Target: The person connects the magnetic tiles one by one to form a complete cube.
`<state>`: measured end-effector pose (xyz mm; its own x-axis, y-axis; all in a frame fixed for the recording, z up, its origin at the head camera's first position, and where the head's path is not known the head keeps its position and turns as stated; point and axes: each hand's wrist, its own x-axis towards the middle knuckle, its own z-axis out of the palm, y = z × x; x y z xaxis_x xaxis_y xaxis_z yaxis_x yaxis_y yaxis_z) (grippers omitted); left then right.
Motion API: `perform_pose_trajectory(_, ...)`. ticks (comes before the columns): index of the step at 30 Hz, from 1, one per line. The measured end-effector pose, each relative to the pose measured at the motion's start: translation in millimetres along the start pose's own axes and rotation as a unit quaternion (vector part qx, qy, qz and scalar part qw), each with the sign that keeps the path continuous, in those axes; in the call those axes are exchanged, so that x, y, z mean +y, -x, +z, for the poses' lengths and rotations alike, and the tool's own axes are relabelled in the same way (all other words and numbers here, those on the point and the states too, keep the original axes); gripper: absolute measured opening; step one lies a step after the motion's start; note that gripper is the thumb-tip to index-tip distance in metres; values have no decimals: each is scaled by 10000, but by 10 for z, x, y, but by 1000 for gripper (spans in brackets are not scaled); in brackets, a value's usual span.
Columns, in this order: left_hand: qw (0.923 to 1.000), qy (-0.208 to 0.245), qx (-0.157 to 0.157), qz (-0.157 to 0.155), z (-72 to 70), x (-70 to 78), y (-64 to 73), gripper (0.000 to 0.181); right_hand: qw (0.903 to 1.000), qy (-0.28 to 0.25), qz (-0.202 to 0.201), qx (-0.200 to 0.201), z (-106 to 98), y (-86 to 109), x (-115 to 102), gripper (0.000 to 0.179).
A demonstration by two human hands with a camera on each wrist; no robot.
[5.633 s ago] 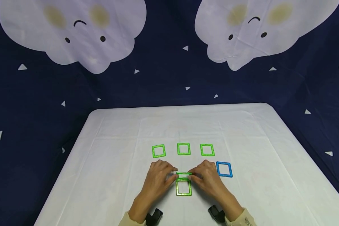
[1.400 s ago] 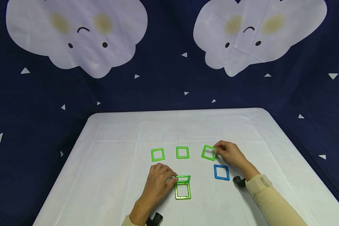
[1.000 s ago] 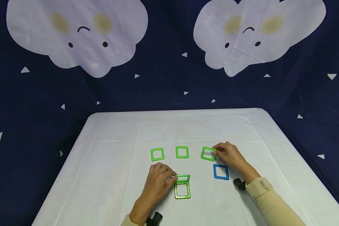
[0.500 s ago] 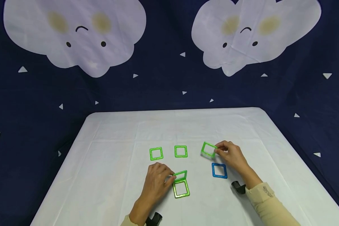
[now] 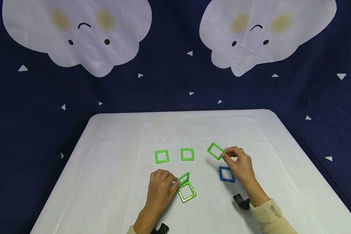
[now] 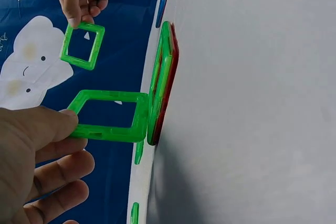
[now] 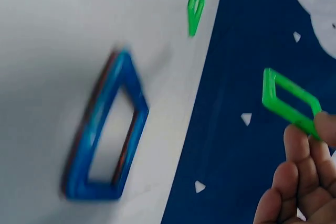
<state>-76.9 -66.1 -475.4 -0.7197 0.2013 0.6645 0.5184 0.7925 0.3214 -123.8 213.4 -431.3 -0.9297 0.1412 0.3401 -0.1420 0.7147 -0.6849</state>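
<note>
My left hand (image 5: 161,188) pinches the left edge of a green square magnetic tile (image 6: 110,134) that stands upright. Its bottom edge meets the far edge of another green square tile (image 5: 188,199) lying on the table. The left wrist view shows a red layer (image 6: 171,85) beneath that lying tile. Between thumb and fingers, my right hand (image 5: 240,164) grips one corner of a third green square tile (image 7: 290,116), tilted and raised off the table. A blue square tile (image 5: 227,180) lies just below the right hand; a reddish edge shows under it in the right wrist view.
Two more green square tiles lie farther back on the white table (image 5: 120,169), one at the left (image 5: 162,161) and one in the middle (image 5: 187,159). Behind the table hangs a dark blue cloth (image 5: 169,94) with clouds and small triangles.
The right hand has left the joined tiles, taken hold of the far right green tile and lifted it. The left hand has turned the joined pair counterclockwise.
</note>
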Motion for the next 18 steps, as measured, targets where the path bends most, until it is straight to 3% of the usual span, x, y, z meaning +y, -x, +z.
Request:
perform_pose_trajectory(8, 10000, -73, 51, -14, -16, -14, 34, 15, 9993, -27, -43, 376, 116, 291, -198, 12)
perform_pose_trajectory(18, 10000, -87, 45, 18, -28, -28, 45, 15, 9953, 340, -567, 715, 291, 601, -357, 18)
